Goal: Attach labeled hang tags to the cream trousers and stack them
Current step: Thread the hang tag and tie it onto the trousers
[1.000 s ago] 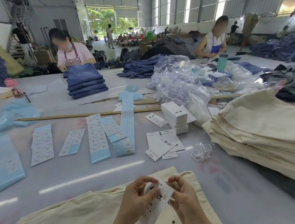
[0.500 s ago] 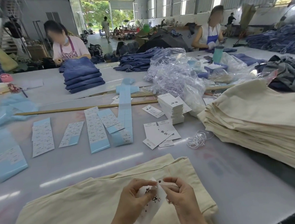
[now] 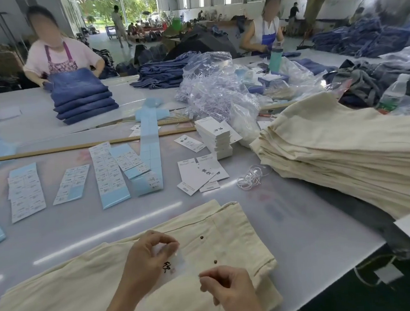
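Left hand [image 3: 148,255] pinching a white hang tag [image 3: 174,264] over cream trousers [image 3: 86,287] lying at the desk's [image 3: 303,233] near edge. Right hand [image 3: 230,288] just beside, fingers curled, thumb and forefinger pressed together; anything held too fine to tell. Stacked cream trousers [image 3: 345,149] along the right edge.

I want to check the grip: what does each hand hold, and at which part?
The left hand pinches the hang tag at its top edge. The right hand pinches closed; its thread cannot be seen.
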Demonstrator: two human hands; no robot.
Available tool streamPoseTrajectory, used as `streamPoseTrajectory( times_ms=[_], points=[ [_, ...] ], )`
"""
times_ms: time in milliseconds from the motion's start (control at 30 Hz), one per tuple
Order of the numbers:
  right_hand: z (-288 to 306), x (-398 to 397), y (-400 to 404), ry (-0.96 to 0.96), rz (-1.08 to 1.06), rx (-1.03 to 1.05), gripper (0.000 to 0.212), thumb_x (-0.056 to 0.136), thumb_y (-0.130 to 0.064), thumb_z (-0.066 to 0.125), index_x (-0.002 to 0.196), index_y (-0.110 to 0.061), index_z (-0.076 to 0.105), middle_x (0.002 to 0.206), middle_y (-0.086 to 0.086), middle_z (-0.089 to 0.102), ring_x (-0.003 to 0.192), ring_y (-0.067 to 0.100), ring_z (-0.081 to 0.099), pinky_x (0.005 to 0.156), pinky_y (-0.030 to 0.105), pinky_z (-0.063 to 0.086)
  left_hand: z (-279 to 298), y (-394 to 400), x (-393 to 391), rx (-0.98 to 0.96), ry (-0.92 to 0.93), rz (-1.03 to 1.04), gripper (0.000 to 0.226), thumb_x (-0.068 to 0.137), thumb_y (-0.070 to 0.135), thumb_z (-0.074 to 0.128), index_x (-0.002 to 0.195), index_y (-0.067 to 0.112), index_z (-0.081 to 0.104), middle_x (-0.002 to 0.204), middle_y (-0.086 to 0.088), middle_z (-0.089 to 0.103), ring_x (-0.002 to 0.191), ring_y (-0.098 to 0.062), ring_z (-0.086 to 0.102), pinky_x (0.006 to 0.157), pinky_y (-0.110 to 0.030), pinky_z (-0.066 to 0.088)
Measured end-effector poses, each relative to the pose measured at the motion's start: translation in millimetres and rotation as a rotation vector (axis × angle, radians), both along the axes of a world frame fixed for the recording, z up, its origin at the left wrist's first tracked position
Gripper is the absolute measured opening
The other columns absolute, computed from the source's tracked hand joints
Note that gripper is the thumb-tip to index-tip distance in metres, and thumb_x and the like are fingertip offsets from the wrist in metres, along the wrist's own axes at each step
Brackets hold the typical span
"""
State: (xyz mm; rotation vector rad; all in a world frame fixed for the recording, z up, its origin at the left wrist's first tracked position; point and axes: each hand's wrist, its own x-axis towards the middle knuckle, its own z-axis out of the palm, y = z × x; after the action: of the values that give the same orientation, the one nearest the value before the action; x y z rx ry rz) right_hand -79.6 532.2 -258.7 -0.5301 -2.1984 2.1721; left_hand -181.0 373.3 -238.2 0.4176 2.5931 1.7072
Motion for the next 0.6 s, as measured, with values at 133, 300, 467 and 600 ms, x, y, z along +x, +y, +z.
streamPoseTrajectory(
  times_ms=[133, 300, 467, 600],
  points=[
    [-6, 20, 17, -0.09, -0.049, 0.273, 0.026, 0.075, -0.011, 0.073, 0.062, -0.034, 0.07, 0.059, -0.005, 0.068, 0.057, -0.002, 0.06, 0.061, 0.01, 0.045, -34, 10, -6, -0.195, -0.085, -0.016, 0.028, 0.077, 0.006, 0.074, 0.063, 0.029, 0.066, 0.079, 0.006, 0.066, 0.086, -0.016, 0.061, 0.081, -0.032, 0.045],
    [-16, 36, 39, -0.161, -0.23, 0.41, 0.007, 0.077, -0.016, 0.074, 0.077, -0.023, 0.075, 0.077, -0.002, 0.071, 0.07, 0.0, 0.062, 0.072, 0.006, 0.045, -60, 45, 3, -0.49, 0.192, 0.021, 0.018, 0.064, 0.008, 0.084, 0.062, 0.02, 0.071, 0.097, 0.004, 0.061, 0.099, -0.022, 0.052, 0.08, -0.031, 0.031],
    [-17, 41, 51, -0.076, -0.403, 0.468, 0.014, 0.081, -0.007, 0.07, 0.08, -0.02, 0.074, 0.075, -0.013, 0.067, 0.085, -0.008, 0.059, 0.069, 0.004, 0.045, -54, 99, 24, -0.064, 0.082, -0.307, 0.026, 0.071, -0.006, 0.077, 0.06, 0.015, 0.064, 0.074, 0.009, 0.068, 0.065, 0.0, 0.059, 0.061, -0.01, 0.042],
    [-16, 42, 61, -0.115, -0.509, 0.288, 0.024, 0.081, 0.003, 0.067, 0.072, -0.019, 0.064, 0.057, 0.003, 0.068, 0.053, 0.012, 0.066, 0.058, 0.018, 0.055, -51, 129, 35, 0.034, -0.07, -0.412, 0.024, 0.083, 0.002, 0.067, 0.068, 0.02, 0.062, 0.074, 0.001, 0.071, 0.066, -0.007, 0.062, 0.064, -0.019, 0.046]
  ],
)
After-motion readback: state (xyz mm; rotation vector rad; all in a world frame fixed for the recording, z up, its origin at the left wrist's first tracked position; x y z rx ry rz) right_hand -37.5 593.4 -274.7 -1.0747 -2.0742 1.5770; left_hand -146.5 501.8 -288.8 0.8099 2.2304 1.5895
